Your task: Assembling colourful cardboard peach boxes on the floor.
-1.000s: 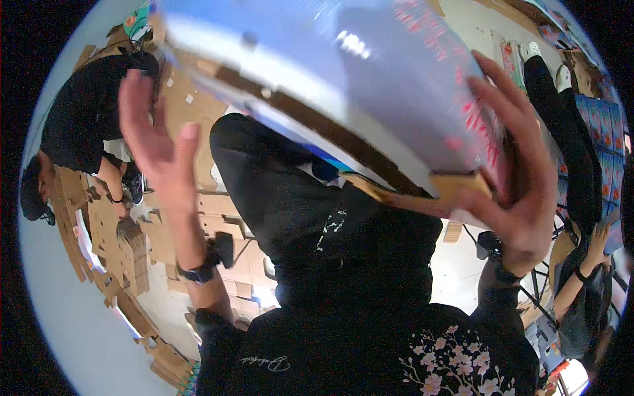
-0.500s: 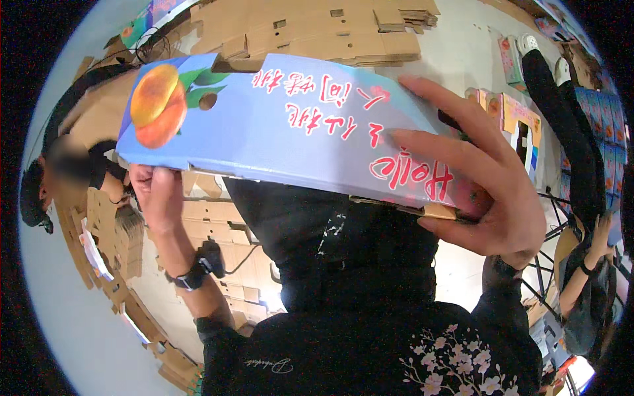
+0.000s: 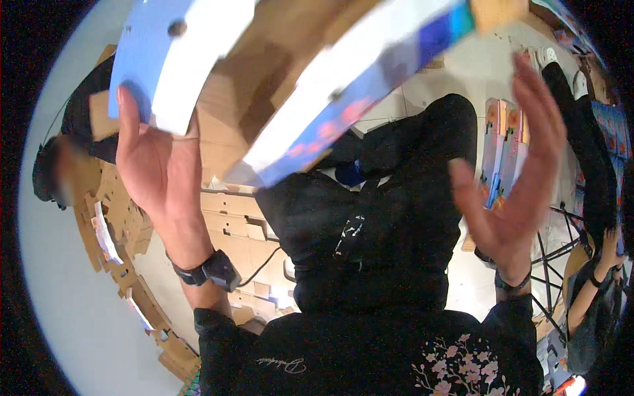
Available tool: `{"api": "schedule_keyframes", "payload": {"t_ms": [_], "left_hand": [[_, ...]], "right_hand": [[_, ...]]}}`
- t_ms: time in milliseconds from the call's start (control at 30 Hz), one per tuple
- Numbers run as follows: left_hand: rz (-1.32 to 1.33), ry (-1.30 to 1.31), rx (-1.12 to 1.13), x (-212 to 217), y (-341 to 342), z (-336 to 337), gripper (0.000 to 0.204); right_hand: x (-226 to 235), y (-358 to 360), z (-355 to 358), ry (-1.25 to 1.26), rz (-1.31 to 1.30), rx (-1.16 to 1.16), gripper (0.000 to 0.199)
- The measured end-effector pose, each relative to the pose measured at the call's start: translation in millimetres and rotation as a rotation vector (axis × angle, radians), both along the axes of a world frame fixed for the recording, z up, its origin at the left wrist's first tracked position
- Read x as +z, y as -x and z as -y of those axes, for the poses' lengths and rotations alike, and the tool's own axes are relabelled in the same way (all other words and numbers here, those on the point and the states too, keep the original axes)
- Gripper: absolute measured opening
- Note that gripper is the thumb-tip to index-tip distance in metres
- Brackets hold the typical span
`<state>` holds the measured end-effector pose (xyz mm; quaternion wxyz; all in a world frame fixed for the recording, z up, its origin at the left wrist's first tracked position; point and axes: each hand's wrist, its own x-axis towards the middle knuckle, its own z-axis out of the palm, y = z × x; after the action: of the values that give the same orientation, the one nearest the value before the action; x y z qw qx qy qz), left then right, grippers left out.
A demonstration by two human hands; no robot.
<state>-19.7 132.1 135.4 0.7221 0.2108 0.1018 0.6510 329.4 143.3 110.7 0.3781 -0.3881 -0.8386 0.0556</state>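
A fruit-printed cardboard box [image 3: 356, 76] in blue and white tilts up at the top of the view, partly cut off and blurred. Brown cardboard shows between its two printed side strips. My left hand [image 3: 162, 158] grips the box by its near left end, the thumb lying on the blue outer face and the other fingers partly hidden behind the panel. On the right, my right hand [image 3: 515, 198] is raised in the air away from the box, with fingers stretched and thumb apart, holding nothing.
Beyond my right hand several printed boxes [image 3: 498, 148] stand on the floor. Blue boxes [image 3: 611, 132] are stacked at the far right. Flattened brown cardboard [image 3: 231, 218] lies at left centre. One person [image 3: 89, 158] is at the left, another [image 3: 591, 310] at the right, near black metal legs [image 3: 551, 264].
My right hand has let go of the box and moved right. The box has turned from its printed face to show brown cardboard, rising at its right end. My left hand still grips it.
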Motion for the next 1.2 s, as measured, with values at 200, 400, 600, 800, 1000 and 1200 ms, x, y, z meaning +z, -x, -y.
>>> {"api": "schedule_keyframes", "payload": {"t_ms": [200,400,600,800,1000,1200], "left_hand": [[0.218,0.211,-0.009,-12.2,-21.7,-8.4,0.042],[0.273,0.536,0.101,-54.5,-53.0,7.8,0.042],[0.283,0.716,0.057,-95.9,-76.9,48.3,0.045],[-0.098,0.952,-0.036,-137.0,-87.1,86.7,0.044],[-0.483,0.875,-0.287,-146.7,-87.7,104.6,0.047],[-0.85,0.52,-0.162,-134.6,-77.2,108.4,0.053]], "right_hand": [[-20.5,17.3,-4.5,0.031,0.123,0.002,0.101],[-46.3,16.7,-20.5,0.213,0.087,-0.009,0.071],[-90.2,-10.5,-14.8,0.328,0.142,-0.018,0.047],[-127.4,-16.1,3.5,0.434,0.241,0.153,0.049],[-157.0,0.6,2.8,0.611,0.157,0.069,0.053],[-149.7,-0.2,9.4,0.639,0.109,0.053,0.053]]}}
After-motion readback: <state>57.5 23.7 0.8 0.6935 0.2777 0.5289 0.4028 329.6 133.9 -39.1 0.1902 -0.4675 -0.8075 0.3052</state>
